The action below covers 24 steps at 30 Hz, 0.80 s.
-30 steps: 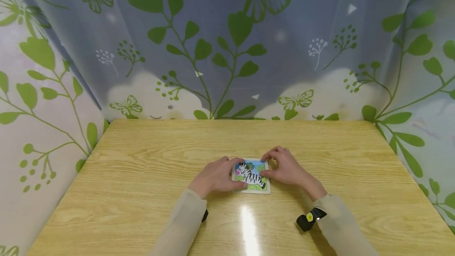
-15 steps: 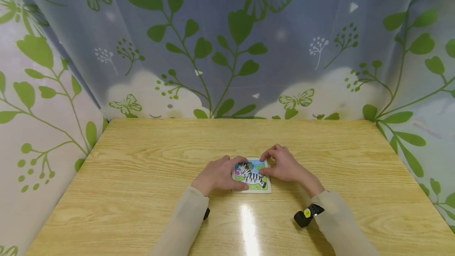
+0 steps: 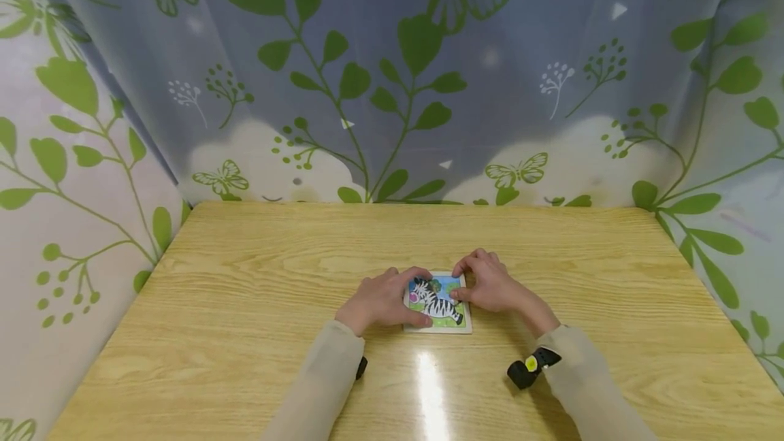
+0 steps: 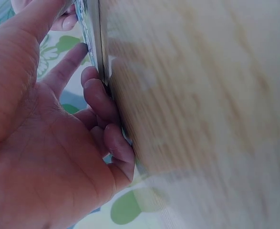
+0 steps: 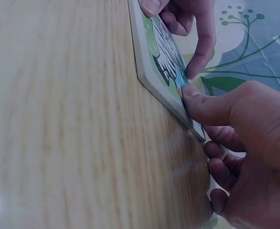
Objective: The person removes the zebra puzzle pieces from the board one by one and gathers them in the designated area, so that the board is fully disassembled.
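A small framed zebra picture puzzle [image 3: 442,306] lies flat on the table, its zebra set against blue sky and green grass. My left hand [image 3: 382,299] spans its left side, thumb on the near part and index finger on the far part. In the left wrist view the other fingers curl beside the board's edge [image 4: 100,43]. At the right side my right hand [image 3: 495,286] holds the far right corner. The right wrist view has its thumb [image 5: 204,104] pressed on the picture, with the remaining fingers bent beside the pale frame [image 5: 161,98].
The wood-grain table [image 3: 263,257] surrounds the puzzle on all sides. A patterned curtain [image 3: 478,87] rises at the table's back edge, with similar cloth at left and right. A black wrist camera [image 3: 522,374] hangs under the right sleeve, close above the table.
Both hands keep nearly the same hold on the puzzle. The left index finger has slid slightly right along the far part. The whole head view has shifted a little.
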Each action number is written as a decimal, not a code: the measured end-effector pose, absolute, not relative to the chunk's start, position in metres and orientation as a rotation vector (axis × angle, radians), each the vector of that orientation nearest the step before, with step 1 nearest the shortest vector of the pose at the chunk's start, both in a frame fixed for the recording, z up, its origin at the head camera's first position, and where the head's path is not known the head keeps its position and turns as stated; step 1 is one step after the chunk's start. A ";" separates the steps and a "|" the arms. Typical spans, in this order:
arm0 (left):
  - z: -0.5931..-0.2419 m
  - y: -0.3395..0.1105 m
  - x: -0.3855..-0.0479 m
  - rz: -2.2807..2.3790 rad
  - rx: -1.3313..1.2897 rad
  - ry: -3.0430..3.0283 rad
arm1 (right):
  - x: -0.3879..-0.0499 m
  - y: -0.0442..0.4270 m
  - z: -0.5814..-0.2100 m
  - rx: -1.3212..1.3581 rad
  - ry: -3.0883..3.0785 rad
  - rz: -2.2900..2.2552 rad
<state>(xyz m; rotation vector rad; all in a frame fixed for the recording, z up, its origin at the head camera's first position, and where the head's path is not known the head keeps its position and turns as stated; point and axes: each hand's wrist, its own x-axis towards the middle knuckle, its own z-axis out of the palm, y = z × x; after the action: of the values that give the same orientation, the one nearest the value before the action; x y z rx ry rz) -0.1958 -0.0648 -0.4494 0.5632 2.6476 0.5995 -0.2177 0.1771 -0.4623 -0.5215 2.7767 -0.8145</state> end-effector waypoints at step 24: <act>-0.444 -0.065 -0.196 0.605 0.551 2.618 | -0.212 0.185 -0.479 -0.515 2.612 -1.372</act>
<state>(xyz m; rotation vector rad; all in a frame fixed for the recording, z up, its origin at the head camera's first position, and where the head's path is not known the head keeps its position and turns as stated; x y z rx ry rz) -0.1958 -0.0652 -0.4436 0.5508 2.6181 0.6051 -0.2123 0.1855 -0.4792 -0.5145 2.6121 -1.3719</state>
